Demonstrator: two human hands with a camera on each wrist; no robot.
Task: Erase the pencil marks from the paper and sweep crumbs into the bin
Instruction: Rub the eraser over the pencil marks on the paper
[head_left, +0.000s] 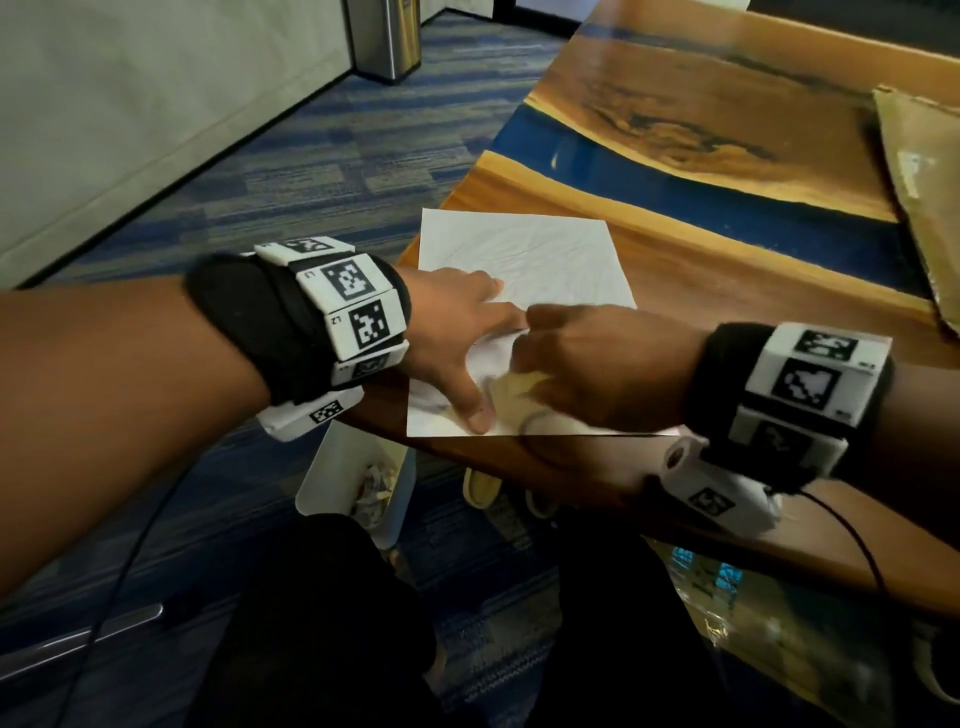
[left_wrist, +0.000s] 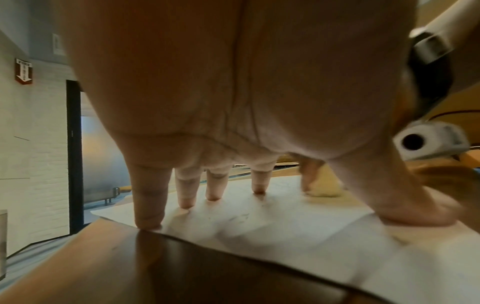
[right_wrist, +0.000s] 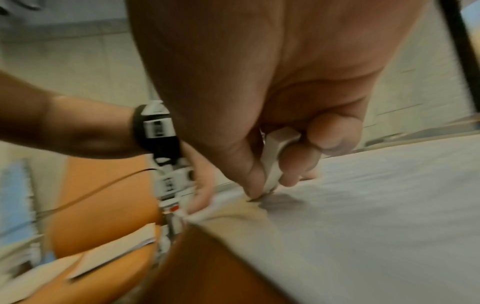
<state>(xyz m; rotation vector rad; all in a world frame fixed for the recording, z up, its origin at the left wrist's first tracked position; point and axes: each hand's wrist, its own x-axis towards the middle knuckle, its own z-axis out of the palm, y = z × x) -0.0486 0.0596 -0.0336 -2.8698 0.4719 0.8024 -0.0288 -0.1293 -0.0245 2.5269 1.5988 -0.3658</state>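
Here, from my remote seat: the paper (head_left: 519, 270) lies flat at the near left corner of the worktop (head_left: 727, 291), its near edge running along the worktop's front edge. Faint pencil scribble shows on the upper half in the head view; the sheet is creased.

My left hand (head_left: 447, 332) is spread on the sheet, fingers (left_wrist: 149, 205) straight and splayed, tips pressing down. The little finger sits right at the paper's left edge, the thumb planted near the front edge. Nothing is grasped.

My right hand (head_left: 587, 364) is clenched around a white eraser (right_wrist: 275, 156), pinched between thumb and curled fingers, lower end touching the paper. It lies just beside the left thumb and index finger. The hand is motion-blurred in the head and right wrist views.

A pale yellowish smear shows at the eraser's contact spot; I cannot tell what it is.

The white bin (head_left: 337, 467) stands on the carpet below the worktop's left corner, with crumpled white scraps inside. A brown cardboard sheet (head_left: 924, 197) lies at the worktop's far right, well apart from the paper.
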